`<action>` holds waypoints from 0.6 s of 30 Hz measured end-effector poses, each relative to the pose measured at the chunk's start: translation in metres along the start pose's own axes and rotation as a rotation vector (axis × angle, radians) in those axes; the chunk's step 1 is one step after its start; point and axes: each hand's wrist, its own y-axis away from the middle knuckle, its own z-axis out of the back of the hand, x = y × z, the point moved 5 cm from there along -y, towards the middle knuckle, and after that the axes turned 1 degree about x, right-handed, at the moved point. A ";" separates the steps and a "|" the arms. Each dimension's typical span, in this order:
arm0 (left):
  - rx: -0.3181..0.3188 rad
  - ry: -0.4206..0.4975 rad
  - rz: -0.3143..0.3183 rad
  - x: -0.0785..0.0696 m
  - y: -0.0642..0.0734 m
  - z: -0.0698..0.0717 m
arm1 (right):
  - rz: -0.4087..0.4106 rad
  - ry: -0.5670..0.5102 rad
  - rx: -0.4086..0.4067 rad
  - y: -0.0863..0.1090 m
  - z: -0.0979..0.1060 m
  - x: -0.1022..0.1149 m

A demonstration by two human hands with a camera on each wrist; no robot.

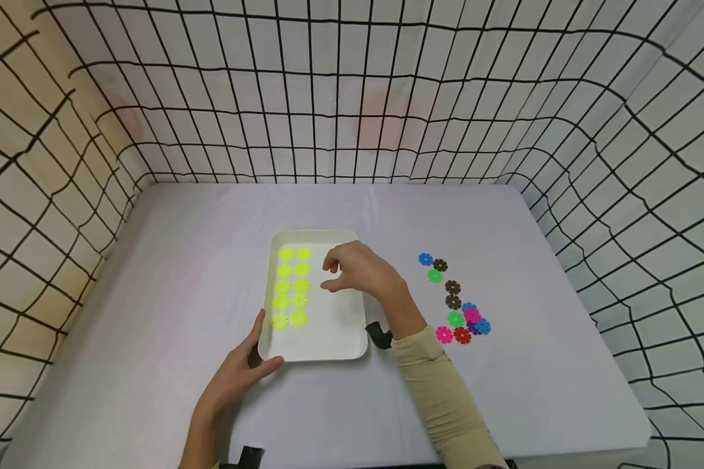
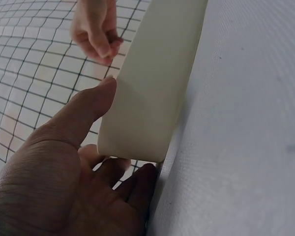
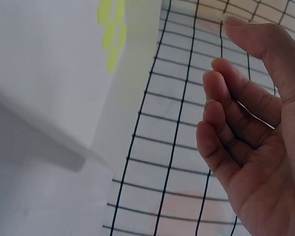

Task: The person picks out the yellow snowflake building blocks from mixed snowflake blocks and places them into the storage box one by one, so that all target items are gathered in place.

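A shallow white tray (image 1: 334,342) lies on the table, with two columns of yellow notched discs (image 1: 299,300) along its left part. My left hand (image 1: 237,374) holds the tray's near left corner, its thumb at the front rim and the other fingers round the left side. Over the tray, right of the yellow discs, my right hand (image 1: 358,268) hovers with its thumb apart from loosely bent fingers. Nothing shows between those fingertips (image 3: 214,81) in the right wrist view.
Right of the tray, loose notched discs in blue, brown, green, pink, purple and red (image 1: 462,335) lie scattered, some overlapping. A white cloth covers the table (image 1: 170,260). Black wire mesh (image 1: 334,91) rises at the back and both sides.
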 end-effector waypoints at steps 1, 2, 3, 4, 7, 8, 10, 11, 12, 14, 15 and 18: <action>-0.001 0.006 -0.004 0.000 0.000 0.001 | -0.006 -0.010 -0.020 0.003 0.003 -0.004; -0.002 0.010 -0.009 0.000 0.001 0.001 | -0.014 -0.026 -0.038 0.005 0.005 -0.008; -0.002 0.016 -0.013 0.000 0.001 0.002 | -0.022 -0.040 -0.058 0.008 0.008 -0.012; -0.003 0.018 -0.019 0.000 0.001 0.002 | -0.023 -0.053 -0.078 0.011 0.010 -0.016; -0.005 0.014 -0.024 0.001 0.002 0.003 | -0.045 -0.074 -0.133 0.020 0.017 -0.026; -0.007 0.011 -0.024 0.002 0.003 0.004 | -0.057 -0.084 -0.149 0.023 0.018 -0.030; -0.009 0.009 -0.026 0.003 0.004 0.004 | -0.080 -0.092 -0.180 0.029 0.020 -0.039; -0.009 0.007 -0.027 0.003 0.004 0.004 | -0.094 -0.094 -0.197 0.032 0.020 -0.044; -0.010 0.008 -0.029 0.004 0.004 0.004 | -0.111 -0.091 -0.215 0.035 0.020 -0.049; -0.009 0.010 -0.030 0.005 0.005 0.005 | -0.139 -0.087 -0.249 0.042 0.021 -0.059; -0.011 0.009 -0.033 0.005 0.005 0.006 | -0.153 -0.084 -0.266 0.046 0.021 -0.064; -0.013 0.013 -0.031 0.005 0.006 0.006 | -0.194 -0.081 -0.313 0.060 0.021 -0.079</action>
